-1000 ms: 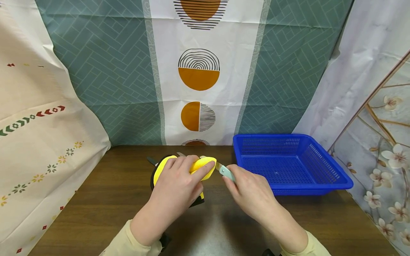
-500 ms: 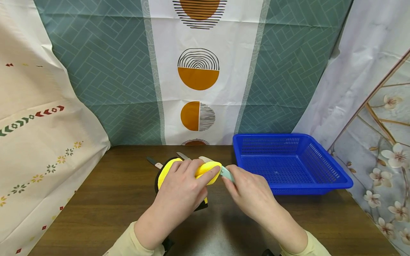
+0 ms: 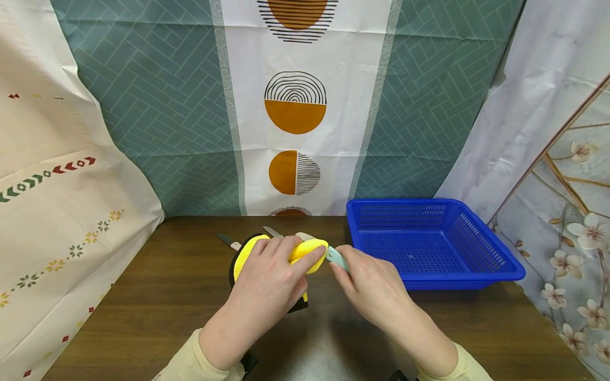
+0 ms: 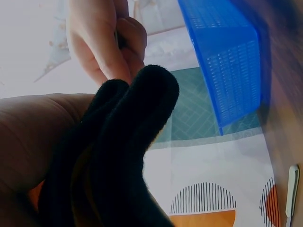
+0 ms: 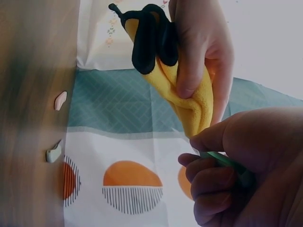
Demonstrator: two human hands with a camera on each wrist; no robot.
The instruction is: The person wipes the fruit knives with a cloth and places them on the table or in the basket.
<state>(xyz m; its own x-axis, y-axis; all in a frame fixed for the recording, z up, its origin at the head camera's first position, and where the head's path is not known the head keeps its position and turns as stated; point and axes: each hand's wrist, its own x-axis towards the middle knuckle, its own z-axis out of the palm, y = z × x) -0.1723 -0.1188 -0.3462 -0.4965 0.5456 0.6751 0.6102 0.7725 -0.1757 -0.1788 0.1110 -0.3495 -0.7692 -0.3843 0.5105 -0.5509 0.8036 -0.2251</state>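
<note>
My left hand grips a yellow cloth with black edging, folded and bunched between thumb and fingers. Its black edge fills the middle of the left wrist view. In my right hand is a small knife by its mint-green handle, pointing left into the cloth. The cloth covers nearly all of the blade, up to the handle's front end. The right wrist view shows the pinched yellow cloth meeting my right fingertips, above the green handle.
A blue plastic basket stands at the right rear of the brown table. Behind my left hand lie a dark-bladed knife with a pink handle and another knife, partly hidden. Patterned curtains hang behind and beside the table.
My left hand and the cloth have moved slightly right and down, covering blade that showed beside the handle a second ago. Over the last half second they barely move. The right hand stays put.
</note>
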